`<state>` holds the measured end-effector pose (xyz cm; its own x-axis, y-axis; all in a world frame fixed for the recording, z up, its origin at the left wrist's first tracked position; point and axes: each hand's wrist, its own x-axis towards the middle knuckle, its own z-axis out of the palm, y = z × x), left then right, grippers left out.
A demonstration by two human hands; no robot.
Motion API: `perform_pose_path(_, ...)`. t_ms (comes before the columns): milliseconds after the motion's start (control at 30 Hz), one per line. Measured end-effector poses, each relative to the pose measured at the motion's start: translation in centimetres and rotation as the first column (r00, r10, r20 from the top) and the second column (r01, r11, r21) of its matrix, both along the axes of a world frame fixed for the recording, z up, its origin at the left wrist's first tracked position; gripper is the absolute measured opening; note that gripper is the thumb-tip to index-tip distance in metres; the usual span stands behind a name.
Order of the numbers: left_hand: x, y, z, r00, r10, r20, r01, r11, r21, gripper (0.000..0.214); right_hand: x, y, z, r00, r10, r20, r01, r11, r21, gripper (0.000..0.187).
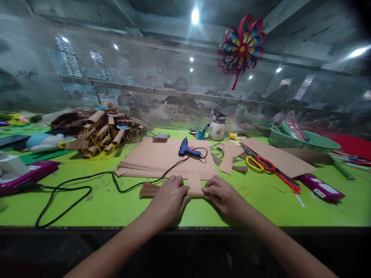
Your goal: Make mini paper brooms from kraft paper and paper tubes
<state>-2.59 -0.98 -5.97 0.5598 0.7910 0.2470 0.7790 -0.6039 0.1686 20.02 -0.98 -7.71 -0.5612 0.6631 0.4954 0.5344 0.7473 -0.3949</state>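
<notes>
Near the table's front edge, a rolled brown paper tube (196,192) lies between my two hands. From it a flat paper strip (193,180) runs away from me toward the stack of brown paper sheets (156,152). My left hand (171,196) is closed over the tube's left part, its thumb at the strip. A pleated brown paper fan end (148,190) sticks out left of that hand. My right hand (224,195) pinches the tube's right end, fingers bent. On the stack rests a blue hot glue gun (188,149), its black cord trailing left.
Scissors with red handles (268,165) and yellow-handled scissors (255,164) lie right, near a purple box (321,188). A green basket (304,141) and white jug (218,127) stand behind. Pleated paper pieces with yellow strings (106,133) are heaped left. The black cord (100,175) crosses the left tabletop.
</notes>
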Motion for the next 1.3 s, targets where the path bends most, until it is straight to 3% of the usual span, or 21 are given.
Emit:
perform_pose_path(200,0.0,0.3,-0.3,1.000,0.007,-0.012,-0.006,0.996,0.085,0.021,0.2,0.8,0.4,1.000,-0.004,0.021,0.005,0.999,-0.050,0.016)
perform_pose_path(333,0.2,0.6,0.4,0.998,0.019,-0.065,-0.011,0.994,0.111,0.024,0.3,1.1,0.9,0.997,-0.026,0.076,0.033,0.995,-0.093,0.019)
perform_pose_path(533,0.0,2.2,1.4,0.998,-0.059,-0.035,0.059,0.998,0.025,0.035,0.3,1.8,1.1,0.985,-0.048,0.164,0.058,0.997,-0.060,0.024)
perform_pose_path(667,-0.4,3.0,1.5,0.996,-0.082,-0.020,0.082,0.996,-0.044,0.034,-0.1,1.5,1.0,0.987,-0.095,0.127,0.093,0.995,0.019,0.020)
perform_pose_path(833,-0.4,3.3,1.6,0.995,-0.094,-0.021,0.092,0.993,-0.074,0.034,-0.5,1.2,0.8,0.987,-0.057,0.150,0.049,0.997,0.054,0.012)
perform_pose_path(1067,-0.2,3.0,0.8,0.999,-0.038,0.014,0.036,0.989,0.144,0.021,-0.6,1.9,0.6,0.974,-0.106,0.200,0.099,0.994,0.047,0.013)
perform_pose_path(1300,-0.4,3.9,0.0,0.993,-0.080,-0.087,0.095,0.979,0.181,0.018,-0.9,2.3,0.3,0.940,-0.186,0.286,0.159,0.980,0.116,0.012)
